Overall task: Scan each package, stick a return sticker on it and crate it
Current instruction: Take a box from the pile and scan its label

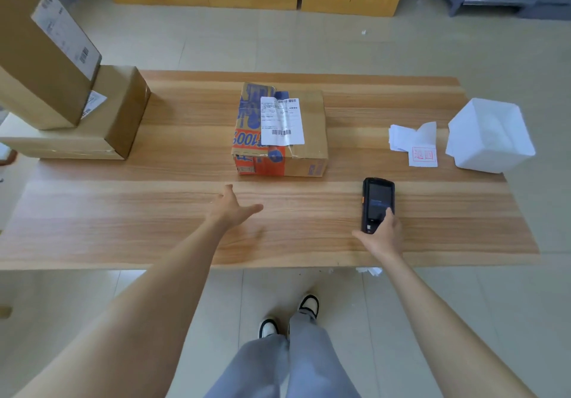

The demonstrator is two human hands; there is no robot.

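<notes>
— Package (279,129) in the middle of the table (123,212): is it heavy?
— Looks like a stiff, light box. Left hand (230,209), grip wide, is near it. Hold both short sides. Right hand (383,234) grip holds the scanner (377,204).

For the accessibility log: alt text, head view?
A person's right hand holds a black handheld scanner at a wooden table, the open left hand stretched toward a printed cardboard package with a white shipping label. To its right lie red-stamped white return stickers.
</notes>
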